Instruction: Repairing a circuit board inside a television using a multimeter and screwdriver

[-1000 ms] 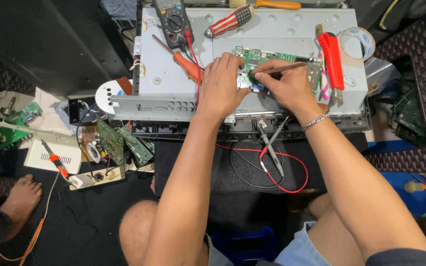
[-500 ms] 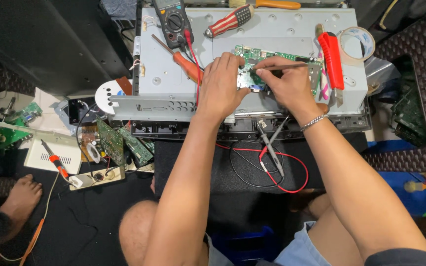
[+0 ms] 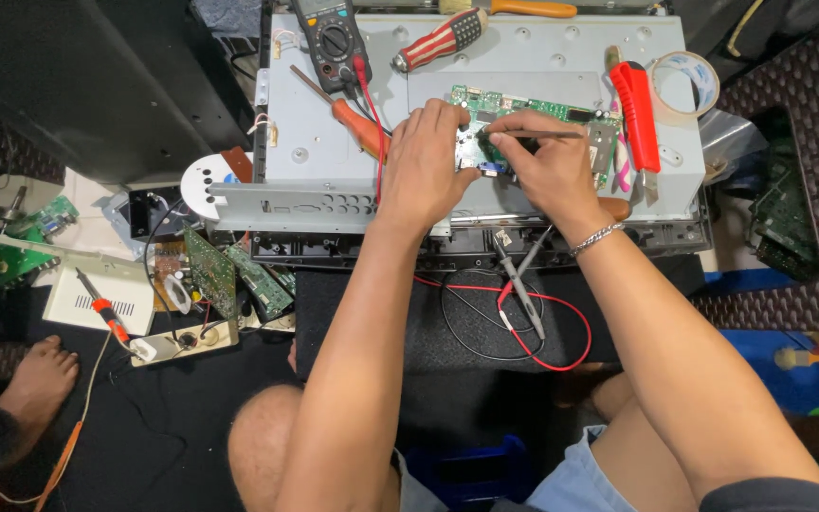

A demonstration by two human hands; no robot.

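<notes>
1. Head view, looking down. Green circuit board point(image 3: 533, 118) lies flat on grey sheet-metal chassis point(image 3: 334, 142), long axis L–R, straight ahead of both hands and at their fingertips.
2. Left hand point(image 3: 426, 161): fingers curled down, tips pressing on board's left end, pinning it. Nothing gripped that I can see.
3. Right hand point(image 3: 547, 166): closed in pinch on thin dark tool point(image 3: 547, 135), shaft lying approx horizontal, handle end pointing right over the board. Working tip hidden under fingers; can't tell exact contact spot. Right hand sits over board's middle, so nearer the work point; metal bracelet point(image 3: 596, 238) on wrist.
4. Materials: board matte green w/ small components and silver connector blocks; chassis dull stamped metal w/ holes and raised ribs.
5. Around: multimeter point(image 3: 330, 38) far edge of chassis, its red/black leads point(image 3: 523, 313) looping on dark mat near the person's knees; orange-handled screwdriver point(image 3: 357, 128) just left of left hand; red utility knife point(image 3: 639, 118) right of board; tape roll point(image 3: 689, 85) beyond it.
6. Loose boards point(image 3: 229, 280) on floor, far left, well apart.
</notes>
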